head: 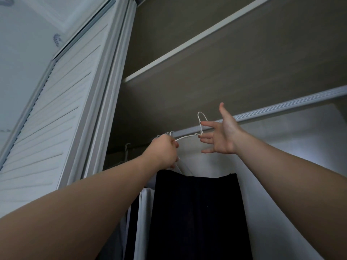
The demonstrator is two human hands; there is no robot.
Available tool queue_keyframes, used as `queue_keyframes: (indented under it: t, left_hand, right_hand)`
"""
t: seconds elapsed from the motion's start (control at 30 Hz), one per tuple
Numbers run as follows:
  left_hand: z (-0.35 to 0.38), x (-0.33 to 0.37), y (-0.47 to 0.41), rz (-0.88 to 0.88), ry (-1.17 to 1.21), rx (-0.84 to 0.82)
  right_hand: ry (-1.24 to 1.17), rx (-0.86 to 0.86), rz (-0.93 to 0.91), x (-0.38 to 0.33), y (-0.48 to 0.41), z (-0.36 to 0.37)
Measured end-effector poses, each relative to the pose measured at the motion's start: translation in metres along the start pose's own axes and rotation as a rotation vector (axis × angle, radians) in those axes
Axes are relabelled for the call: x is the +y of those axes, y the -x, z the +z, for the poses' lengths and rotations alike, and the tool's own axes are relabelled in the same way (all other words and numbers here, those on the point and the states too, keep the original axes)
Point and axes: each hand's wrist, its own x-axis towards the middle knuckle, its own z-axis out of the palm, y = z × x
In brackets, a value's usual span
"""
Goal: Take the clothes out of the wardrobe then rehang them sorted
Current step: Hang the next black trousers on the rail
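Note:
A white wire hanger (pixel 187 136) carries a dark folded garment (pixel 197 212) that hangs below it. Its hook (pixel 201 117) rises just above the grey wardrobe rail (pixel 272 112). My left hand (pixel 163 153) grips the hanger's left shoulder. My right hand (pixel 219 134) is spread flat, its straight fingers touching the hanger's neck below the hook. Further left on the rail, several more hanger hooks (pixel 165 134) sit bunched together, with pale garments (pixel 144 212) under them.
A white louvred wardrobe door (pixel 56 109) stands open on the left. A shelf (pixel 187 45) runs above the rail. The pale back wall (pixel 291 156) of the wardrobe shows behind my right arm, with bare rail to the right.

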Motion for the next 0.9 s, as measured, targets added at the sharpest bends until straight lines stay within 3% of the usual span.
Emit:
queue_keyframes:
  t: [0.1, 0.2, 0.3, 0.37, 0.43, 0.5, 0.6, 0.67, 0.9]
  left_hand:
    - [0.002, 0.003, -0.008, 0.033, -0.037, 0.035]
    - [0.011, -0.004, -0.010, 0.004, -0.113, -0.033]
    - [0.016, -0.014, -0.009, 0.050, -0.261, -0.040]
    - [0.014, -0.018, -0.010, 0.137, -0.404, -0.014]
    - [0.012, -0.018, -0.010, 0.201, -0.545, -0.019]
    - [0.012, -0.017, -0.009, 0.228, -0.631, -0.037]
    - [0.011, -0.015, -0.007, 0.256, -0.735, -0.038]
    - [0.009, -0.018, -0.005, 0.276, -0.800, -0.035]
    - [0.004, -0.039, -0.012, 0.274, -1.015, -0.035]
  right_hand:
    - [0.018, 0.022, 0.015, 0.005, -0.008, 0.001]
    - [0.057, 0.022, 0.058, 0.022, -0.010, -0.003]
    - [0.208, 0.071, 0.034, 0.036, -0.011, -0.012]
    - [0.535, 0.226, -0.164, 0.041, -0.012, -0.016]
    - [0.974, 0.473, -0.494, 0.045, -0.019, -0.021]
    - [1.141, 0.528, -0.581, 0.053, -0.031, -0.021]
    - [0.915, 0.251, -0.320, 0.073, -0.046, -0.012]
    - [0.815, 0.139, -0.267, 0.087, -0.053, -0.004]
    - [0.768, 0.095, -0.295, 0.116, -0.089, 0.018]
